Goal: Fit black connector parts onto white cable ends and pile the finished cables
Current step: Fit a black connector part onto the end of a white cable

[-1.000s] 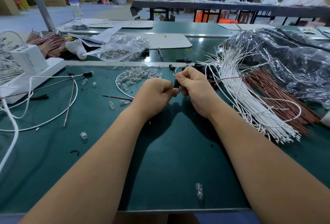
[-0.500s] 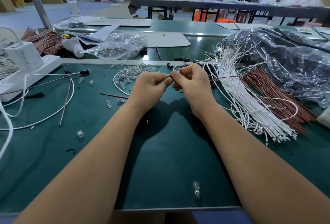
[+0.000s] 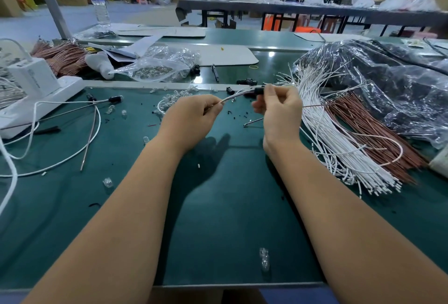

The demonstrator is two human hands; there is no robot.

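**Holding a white cable and black connector above the green bench**

Pinching the white cable (image 3: pixel 234 97) near its end with the left hand (image 3: pixel 191 119), fingers curled round it. Gripping the black connector (image 3: pixel 259 90) on that cable between thumb and fingertips of the right hand (image 3: pixel 278 112), raised above the green bench (image 3: pixel 218 218). Lying just right of the hands: a fanned bundle of white cables (image 3: pixel 339 148), beside brown wires (image 3: pixel 371 134). Scattered farther back: loose black connectors (image 3: pixel 247 82) and small clear bulbs (image 3: pixel 169 98).

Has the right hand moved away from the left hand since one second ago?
Yes. The right hand has drawn off rightward, toward the white cable bundle, pulling a black connector part along the white cable pinched by the left hand.
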